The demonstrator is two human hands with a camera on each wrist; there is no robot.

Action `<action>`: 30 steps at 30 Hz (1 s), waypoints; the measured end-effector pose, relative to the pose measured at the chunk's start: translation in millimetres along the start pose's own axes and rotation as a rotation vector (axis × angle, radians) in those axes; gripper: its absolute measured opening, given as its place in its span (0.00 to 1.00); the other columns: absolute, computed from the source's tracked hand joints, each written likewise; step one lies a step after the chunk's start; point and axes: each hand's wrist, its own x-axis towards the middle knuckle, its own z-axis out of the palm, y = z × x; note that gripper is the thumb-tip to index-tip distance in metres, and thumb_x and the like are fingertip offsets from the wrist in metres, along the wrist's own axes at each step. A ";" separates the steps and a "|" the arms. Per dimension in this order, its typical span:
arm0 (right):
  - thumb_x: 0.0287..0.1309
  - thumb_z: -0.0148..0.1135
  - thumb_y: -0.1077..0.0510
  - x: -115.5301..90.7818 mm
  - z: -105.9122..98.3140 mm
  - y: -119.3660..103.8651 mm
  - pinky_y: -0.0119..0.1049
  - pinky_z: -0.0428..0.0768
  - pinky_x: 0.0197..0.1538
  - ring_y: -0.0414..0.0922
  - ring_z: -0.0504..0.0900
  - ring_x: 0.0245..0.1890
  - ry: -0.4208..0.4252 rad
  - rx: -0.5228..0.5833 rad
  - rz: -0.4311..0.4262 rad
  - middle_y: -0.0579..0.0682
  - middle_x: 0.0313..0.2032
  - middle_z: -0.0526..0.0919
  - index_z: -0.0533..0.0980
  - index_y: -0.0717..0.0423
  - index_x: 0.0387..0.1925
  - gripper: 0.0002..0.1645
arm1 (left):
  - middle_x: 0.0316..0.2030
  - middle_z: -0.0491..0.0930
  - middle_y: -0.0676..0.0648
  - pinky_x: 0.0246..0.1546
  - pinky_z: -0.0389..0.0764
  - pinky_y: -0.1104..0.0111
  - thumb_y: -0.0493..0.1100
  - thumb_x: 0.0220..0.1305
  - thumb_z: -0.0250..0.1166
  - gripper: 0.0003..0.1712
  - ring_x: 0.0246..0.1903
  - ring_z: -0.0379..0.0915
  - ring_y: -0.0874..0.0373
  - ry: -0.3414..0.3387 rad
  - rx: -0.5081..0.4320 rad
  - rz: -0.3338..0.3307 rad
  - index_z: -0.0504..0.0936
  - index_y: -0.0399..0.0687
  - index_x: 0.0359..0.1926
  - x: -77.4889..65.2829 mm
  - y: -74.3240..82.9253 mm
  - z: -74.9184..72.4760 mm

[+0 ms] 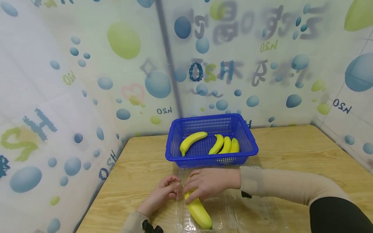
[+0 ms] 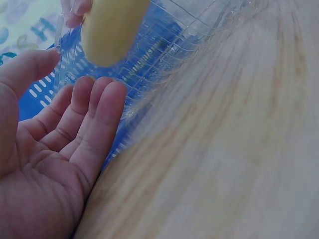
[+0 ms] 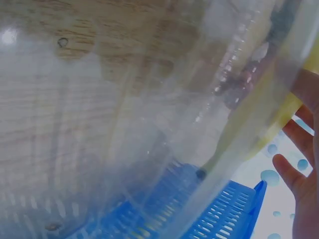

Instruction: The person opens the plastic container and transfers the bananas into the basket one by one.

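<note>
A clear plastic clamshell box (image 1: pixel 230 210) lies open on the table in front of the blue basket. My right hand (image 1: pixel 208 183) grips the upper part of a yellow banana (image 1: pixel 199 213), which slants over the box's left half. Through the blurred clear plastic, the right wrist view shows this banana (image 3: pixel 264 109) beside the right hand (image 3: pixel 301 144). At the box's left edge, my left hand (image 1: pixel 163 195) pinches the thin rim between thumb and curled fingers. The left wrist view has the left hand (image 2: pixel 60 134) close below the banana's rounded end (image 2: pixel 112 35).
Behind the box stands a blue perforated basket (image 1: pixel 211 157) with several bananas (image 1: pixel 192 141) inside. The wooden table (image 1: pixel 291 145) meets a patterned curtain (image 1: pixel 140 81) at its back and left side.
</note>
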 end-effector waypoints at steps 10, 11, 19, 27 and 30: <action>0.63 0.62 0.44 2.3 -16.6 1.2 0.37 0.65 0.65 0.41 0.72 0.60 0.030 -0.008 0.023 0.43 0.59 0.76 0.75 0.37 0.59 0.23 | 0.32 0.76 0.50 0.34 0.80 0.69 0.36 0.71 0.53 0.06 0.30 0.76 0.61 0.011 -0.004 -0.003 0.67 0.41 0.47 -0.8 2.2 1.7; 0.62 0.62 0.43 2.5 -18.1 1.3 0.37 0.65 0.65 0.41 0.72 0.60 0.033 -0.006 0.026 0.43 0.59 0.76 0.75 0.37 0.59 0.24 | 0.32 0.76 0.50 0.34 0.80 0.69 0.36 0.71 0.53 0.07 0.30 0.76 0.61 0.015 -0.004 -0.007 0.67 0.41 0.47 -0.8 2.5 2.1; 0.61 0.63 0.43 3.9 -30.6 0.3 0.36 0.62 0.67 0.41 0.70 0.62 0.017 0.003 0.043 0.43 0.61 0.74 0.75 0.38 0.60 0.25 | 0.33 0.76 0.51 0.35 0.80 0.69 0.38 0.72 0.53 0.06 0.31 0.76 0.62 0.016 0.004 -0.013 0.67 0.42 0.47 -0.9 4.3 2.9; 0.62 0.61 0.41 4.9 -39.3 0.4 0.39 0.65 0.66 0.42 0.71 0.62 0.023 -0.019 0.036 0.45 0.60 0.75 0.76 0.38 0.58 0.23 | 0.33 0.76 0.51 0.34 0.81 0.69 0.36 0.72 0.53 0.05 0.31 0.76 0.61 0.006 -0.007 0.002 0.68 0.42 0.46 -1.1 1.8 2.0; 0.62 0.61 0.40 4.6 -42.3 1.3 0.39 0.66 0.65 0.42 0.71 0.61 0.037 -0.041 0.031 0.45 0.60 0.76 0.76 0.38 0.58 0.23 | 0.33 0.77 0.51 0.34 0.81 0.69 0.36 0.72 0.53 0.06 0.31 0.76 0.61 0.007 -0.004 0.006 0.68 0.43 0.47 -1.4 2.2 1.7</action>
